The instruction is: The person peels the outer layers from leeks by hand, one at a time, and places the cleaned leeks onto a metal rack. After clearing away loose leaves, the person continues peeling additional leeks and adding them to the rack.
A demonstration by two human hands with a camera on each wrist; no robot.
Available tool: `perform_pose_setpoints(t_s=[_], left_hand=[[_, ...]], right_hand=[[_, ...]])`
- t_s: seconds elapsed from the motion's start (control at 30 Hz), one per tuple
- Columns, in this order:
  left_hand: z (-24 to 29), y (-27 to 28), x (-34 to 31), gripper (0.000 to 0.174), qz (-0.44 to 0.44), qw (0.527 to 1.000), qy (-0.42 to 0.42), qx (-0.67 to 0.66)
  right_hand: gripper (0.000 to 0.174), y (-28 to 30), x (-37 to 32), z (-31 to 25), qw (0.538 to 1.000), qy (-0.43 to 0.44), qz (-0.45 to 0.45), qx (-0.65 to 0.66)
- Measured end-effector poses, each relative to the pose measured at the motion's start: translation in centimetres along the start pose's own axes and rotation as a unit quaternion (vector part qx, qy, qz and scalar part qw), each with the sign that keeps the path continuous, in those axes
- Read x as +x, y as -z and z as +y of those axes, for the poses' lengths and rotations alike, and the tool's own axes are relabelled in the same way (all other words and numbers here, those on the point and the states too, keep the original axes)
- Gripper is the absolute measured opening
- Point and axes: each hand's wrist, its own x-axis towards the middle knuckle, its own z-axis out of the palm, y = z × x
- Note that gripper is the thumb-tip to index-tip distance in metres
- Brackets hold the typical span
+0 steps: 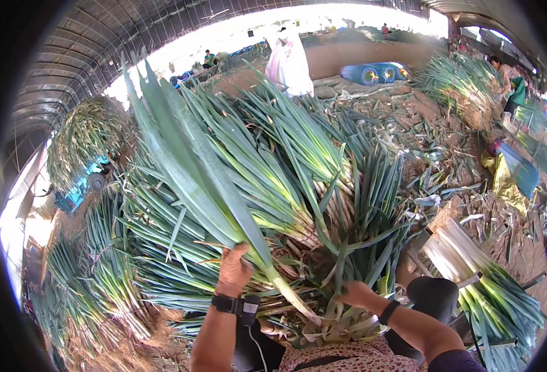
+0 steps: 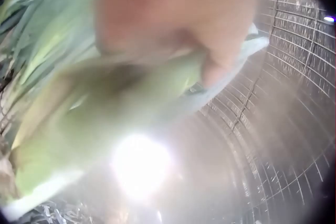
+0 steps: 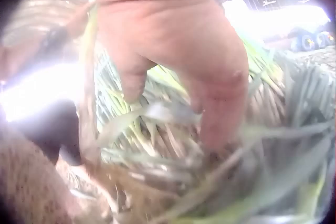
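Note:
A large green onion (image 1: 202, 180) with long broad leaves slants across the head view, its pale root end low beside the wearer's lap. My left hand (image 1: 233, 271) grips its lower part. The left wrist view has the same hand (image 2: 173, 19) curled round the blurred green stalk (image 2: 79, 129). Off to the right of the root end, my right hand (image 1: 358, 295) is over loose leaves and peelings. Its fingers point down with the thumb apart in the right wrist view, where the hand (image 3: 173, 45) is above a pale leaf strip (image 3: 170, 112); the fingertips are partly hidden.
Bundled onions (image 1: 286, 186) lie in front and to the left. At the right, white-stemmed onions (image 1: 456, 254) rest on a rack. Leaf litter (image 1: 435, 142) covers the ground beyond. A white sack (image 1: 289, 65), blue rolls (image 1: 373, 73) and other people are farther back.

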Motion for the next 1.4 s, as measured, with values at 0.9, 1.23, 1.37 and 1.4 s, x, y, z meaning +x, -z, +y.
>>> perform_pose_setpoints(t_s=[0.9, 1.23, 1.37, 1.4], left_hand=[[-0.1, 0.2, -0.2, 0.042, -0.005, 0.627, -0.344, 0.698], [1.1, -5.7, -1.9, 0.081, -0.233, 0.97, -0.049, -0.046], [-1.4, -2.8, 0.3, 0.071, -0.21, 0.976, 0.056, 0.006], [-2.0, -3.0, 0.6, 0.07, -0.216, 0.973, 0.077, 0.023]], right_hand=[[0.1, -0.5, 0.5, -6.1, 0.97, 0.105, 0.173, 0.131], [0.059, 2.1, 1.4, -13.1, 0.852, 0.339, 0.126, 0.38], [0.04, 3.3, 1.9, -12.8, 0.86, 0.362, 0.068, 0.353], [0.038, 3.4, 2.2, -12.1, 0.881, 0.333, 0.043, 0.334]])
